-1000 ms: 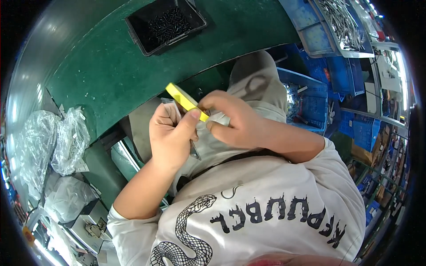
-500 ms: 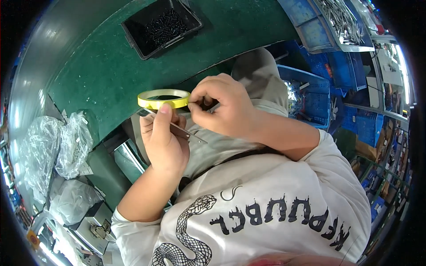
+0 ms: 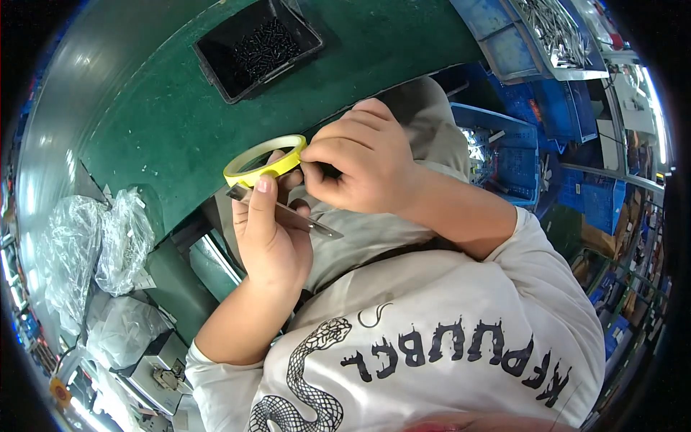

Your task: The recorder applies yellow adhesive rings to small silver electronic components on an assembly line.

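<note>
A roll of yellow tape (image 3: 241, 178) is held up over my lap, beside the edge of the green table. My left hand (image 3: 270, 230) grips the roll's near side with its thumb, and a thin flat metal strip (image 3: 306, 222) with small holes lies across the same palm, under the thumb. At the roll's right side my right hand (image 3: 363, 158) is closed, thumb and forefinger pinching at the tape's edge. Whether a loose tape end sits between those fingertips is too small to see.
A black bin (image 3: 237, 86) of small black parts stands on the green table (image 3: 165, 137). Blue crates (image 3: 497, 43) with metal pieces are at the right. Clear plastic bags (image 3: 122, 237) and a grey metal device (image 3: 162, 374) lie at the left.
The tape roll has tilted, its right side rising. My right hand has turned slightly and stays at the roll's edge. The metal strip shows more in my left hand.
</note>
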A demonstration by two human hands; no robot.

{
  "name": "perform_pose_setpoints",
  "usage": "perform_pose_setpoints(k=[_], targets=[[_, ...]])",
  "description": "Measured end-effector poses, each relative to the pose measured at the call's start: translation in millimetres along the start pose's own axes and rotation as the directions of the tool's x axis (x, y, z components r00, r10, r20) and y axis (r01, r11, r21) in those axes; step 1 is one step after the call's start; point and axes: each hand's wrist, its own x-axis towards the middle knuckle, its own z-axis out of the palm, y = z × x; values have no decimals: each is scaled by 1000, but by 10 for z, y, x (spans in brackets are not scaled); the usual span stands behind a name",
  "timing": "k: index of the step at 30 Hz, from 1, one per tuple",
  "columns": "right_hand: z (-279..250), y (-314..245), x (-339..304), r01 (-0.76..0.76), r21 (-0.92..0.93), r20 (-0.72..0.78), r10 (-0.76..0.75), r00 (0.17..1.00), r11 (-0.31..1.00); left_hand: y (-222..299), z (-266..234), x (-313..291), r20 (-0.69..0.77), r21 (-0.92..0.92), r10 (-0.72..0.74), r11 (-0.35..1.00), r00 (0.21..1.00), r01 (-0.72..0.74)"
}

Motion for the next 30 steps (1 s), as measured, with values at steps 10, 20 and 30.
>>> perform_pose_setpoints(k=[10,20,30], targets=[[22,-63,58,-112,-34,87,115,990,993,-63,-8,1,-23,58,29,998,999,-27],[-58,-129,130,-489,258,284,418,863,833,-134,-192,48,201,307,249,902,947,-303],[-82,-143,90,-557,368,326,458,827,744,-125,-185,46,257,311,292,877,921,-365]])
